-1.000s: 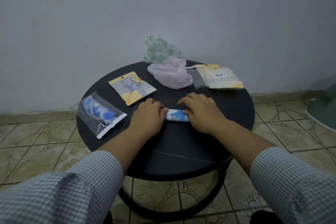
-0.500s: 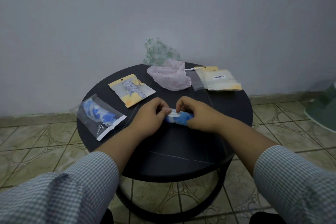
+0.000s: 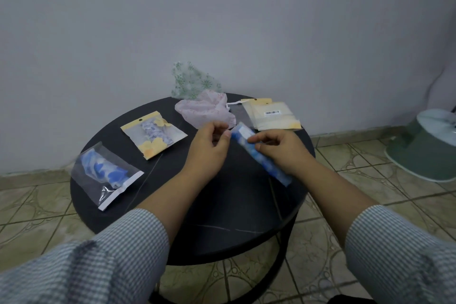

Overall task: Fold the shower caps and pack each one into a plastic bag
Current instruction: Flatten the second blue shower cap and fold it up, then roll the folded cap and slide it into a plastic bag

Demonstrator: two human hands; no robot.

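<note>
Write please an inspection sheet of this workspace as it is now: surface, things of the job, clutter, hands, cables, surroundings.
Surface: round black table, faint pale scratch lines on top.
Job's things: rolled blue shower cap held above the table; clear bag with blue cap at near left; yellow-edged bag with patterned cap behind it; loose pink cap and green-print cap at the far edge; empty yellow-edged bags at far right.
Clutter: nothing seen.
Hands: right hand grips the roll; left hand touches its upper end, fingers curled.
Cables: nothing seen.
Surroundings: plain wall, tiled floor, pale green tub on the floor at right.
</note>
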